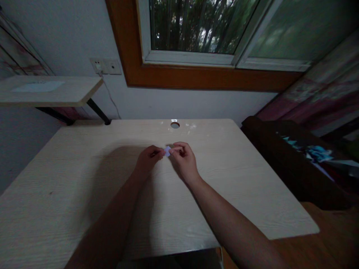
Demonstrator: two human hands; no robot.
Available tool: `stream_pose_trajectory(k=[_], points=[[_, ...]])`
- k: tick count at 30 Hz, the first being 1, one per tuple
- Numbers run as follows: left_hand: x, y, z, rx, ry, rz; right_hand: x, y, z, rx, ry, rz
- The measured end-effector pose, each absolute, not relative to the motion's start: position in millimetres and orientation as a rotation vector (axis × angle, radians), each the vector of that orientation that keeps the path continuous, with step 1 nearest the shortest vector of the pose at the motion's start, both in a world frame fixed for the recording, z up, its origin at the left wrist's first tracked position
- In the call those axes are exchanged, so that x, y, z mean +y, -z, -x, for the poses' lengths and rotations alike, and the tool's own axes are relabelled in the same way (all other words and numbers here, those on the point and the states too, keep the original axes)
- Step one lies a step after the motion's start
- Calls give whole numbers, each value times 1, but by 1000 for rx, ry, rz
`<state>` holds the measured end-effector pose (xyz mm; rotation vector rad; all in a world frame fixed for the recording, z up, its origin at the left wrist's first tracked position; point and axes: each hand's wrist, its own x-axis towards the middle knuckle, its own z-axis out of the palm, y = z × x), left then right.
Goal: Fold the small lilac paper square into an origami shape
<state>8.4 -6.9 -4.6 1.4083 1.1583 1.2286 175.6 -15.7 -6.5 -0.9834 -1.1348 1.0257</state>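
Just on the near side of the hole (175,125) in the desk (224,168), a small lilac slip (167,151) sits between two bare hands. The left hand (147,158) has its fingertips clamped on the slip's left edge; the right hand (185,161) pinches the opposite edge, thumb and finger together. How the remaining fingers bear on it is too small to tell, as is whether the slip touches the desk. The step in hand looks like fine two-handed handling. A next move probably calls for a light, even pinch, one hand steadying while the other adjusts. Left of the hole, the shelf (50,93) stands well apart from the hands.
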Motion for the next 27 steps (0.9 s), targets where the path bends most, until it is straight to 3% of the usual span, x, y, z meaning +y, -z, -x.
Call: stream_pose_trajectory(k=[9,27], points=[[-5,3,-5,1196,-1371,-1602,-22,-6,-180,-1505,-688,1098],[-12,-3,-11,875,-1313,-1170,-19,-4,-185,-1597,-569,917]])
